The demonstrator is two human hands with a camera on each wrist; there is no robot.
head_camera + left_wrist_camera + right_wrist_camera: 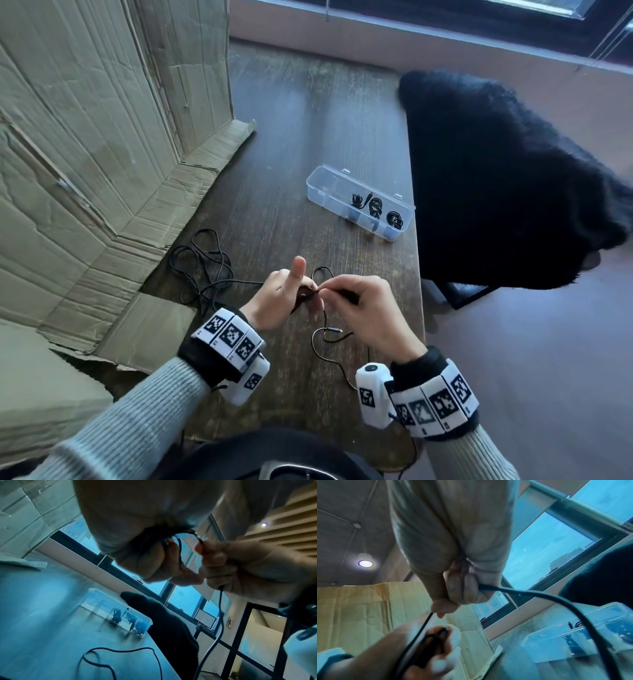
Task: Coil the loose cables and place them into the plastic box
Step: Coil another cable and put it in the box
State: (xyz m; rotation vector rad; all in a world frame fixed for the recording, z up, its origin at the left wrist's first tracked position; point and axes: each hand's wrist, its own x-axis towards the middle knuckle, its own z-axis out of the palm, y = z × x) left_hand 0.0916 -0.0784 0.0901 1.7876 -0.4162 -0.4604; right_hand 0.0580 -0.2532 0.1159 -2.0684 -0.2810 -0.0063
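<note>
Black cable (325, 329) mid-coil above counter (291, 137). Best practice judged: keep loops even, feed with light tension, tuck end before transfer to plastic box (359, 202). Left hand (284, 301) curled round gathered loops, thumb raised. Right hand (363, 308) pinched feeding strand, other fingers folded. Tail trailed on counter. More loose cable (202, 263) lay left; box, far right, held three coils.

**Layout around the hands**

The left hand (279, 301) and right hand (363, 313) meet over the table (291, 137). The plastic box (359, 202), coiled cables (375, 207) inside, lies beyond the right hand. Loose cable (202, 263) lies beyond-left of the left hand, beside cardboard (102, 137).
</note>
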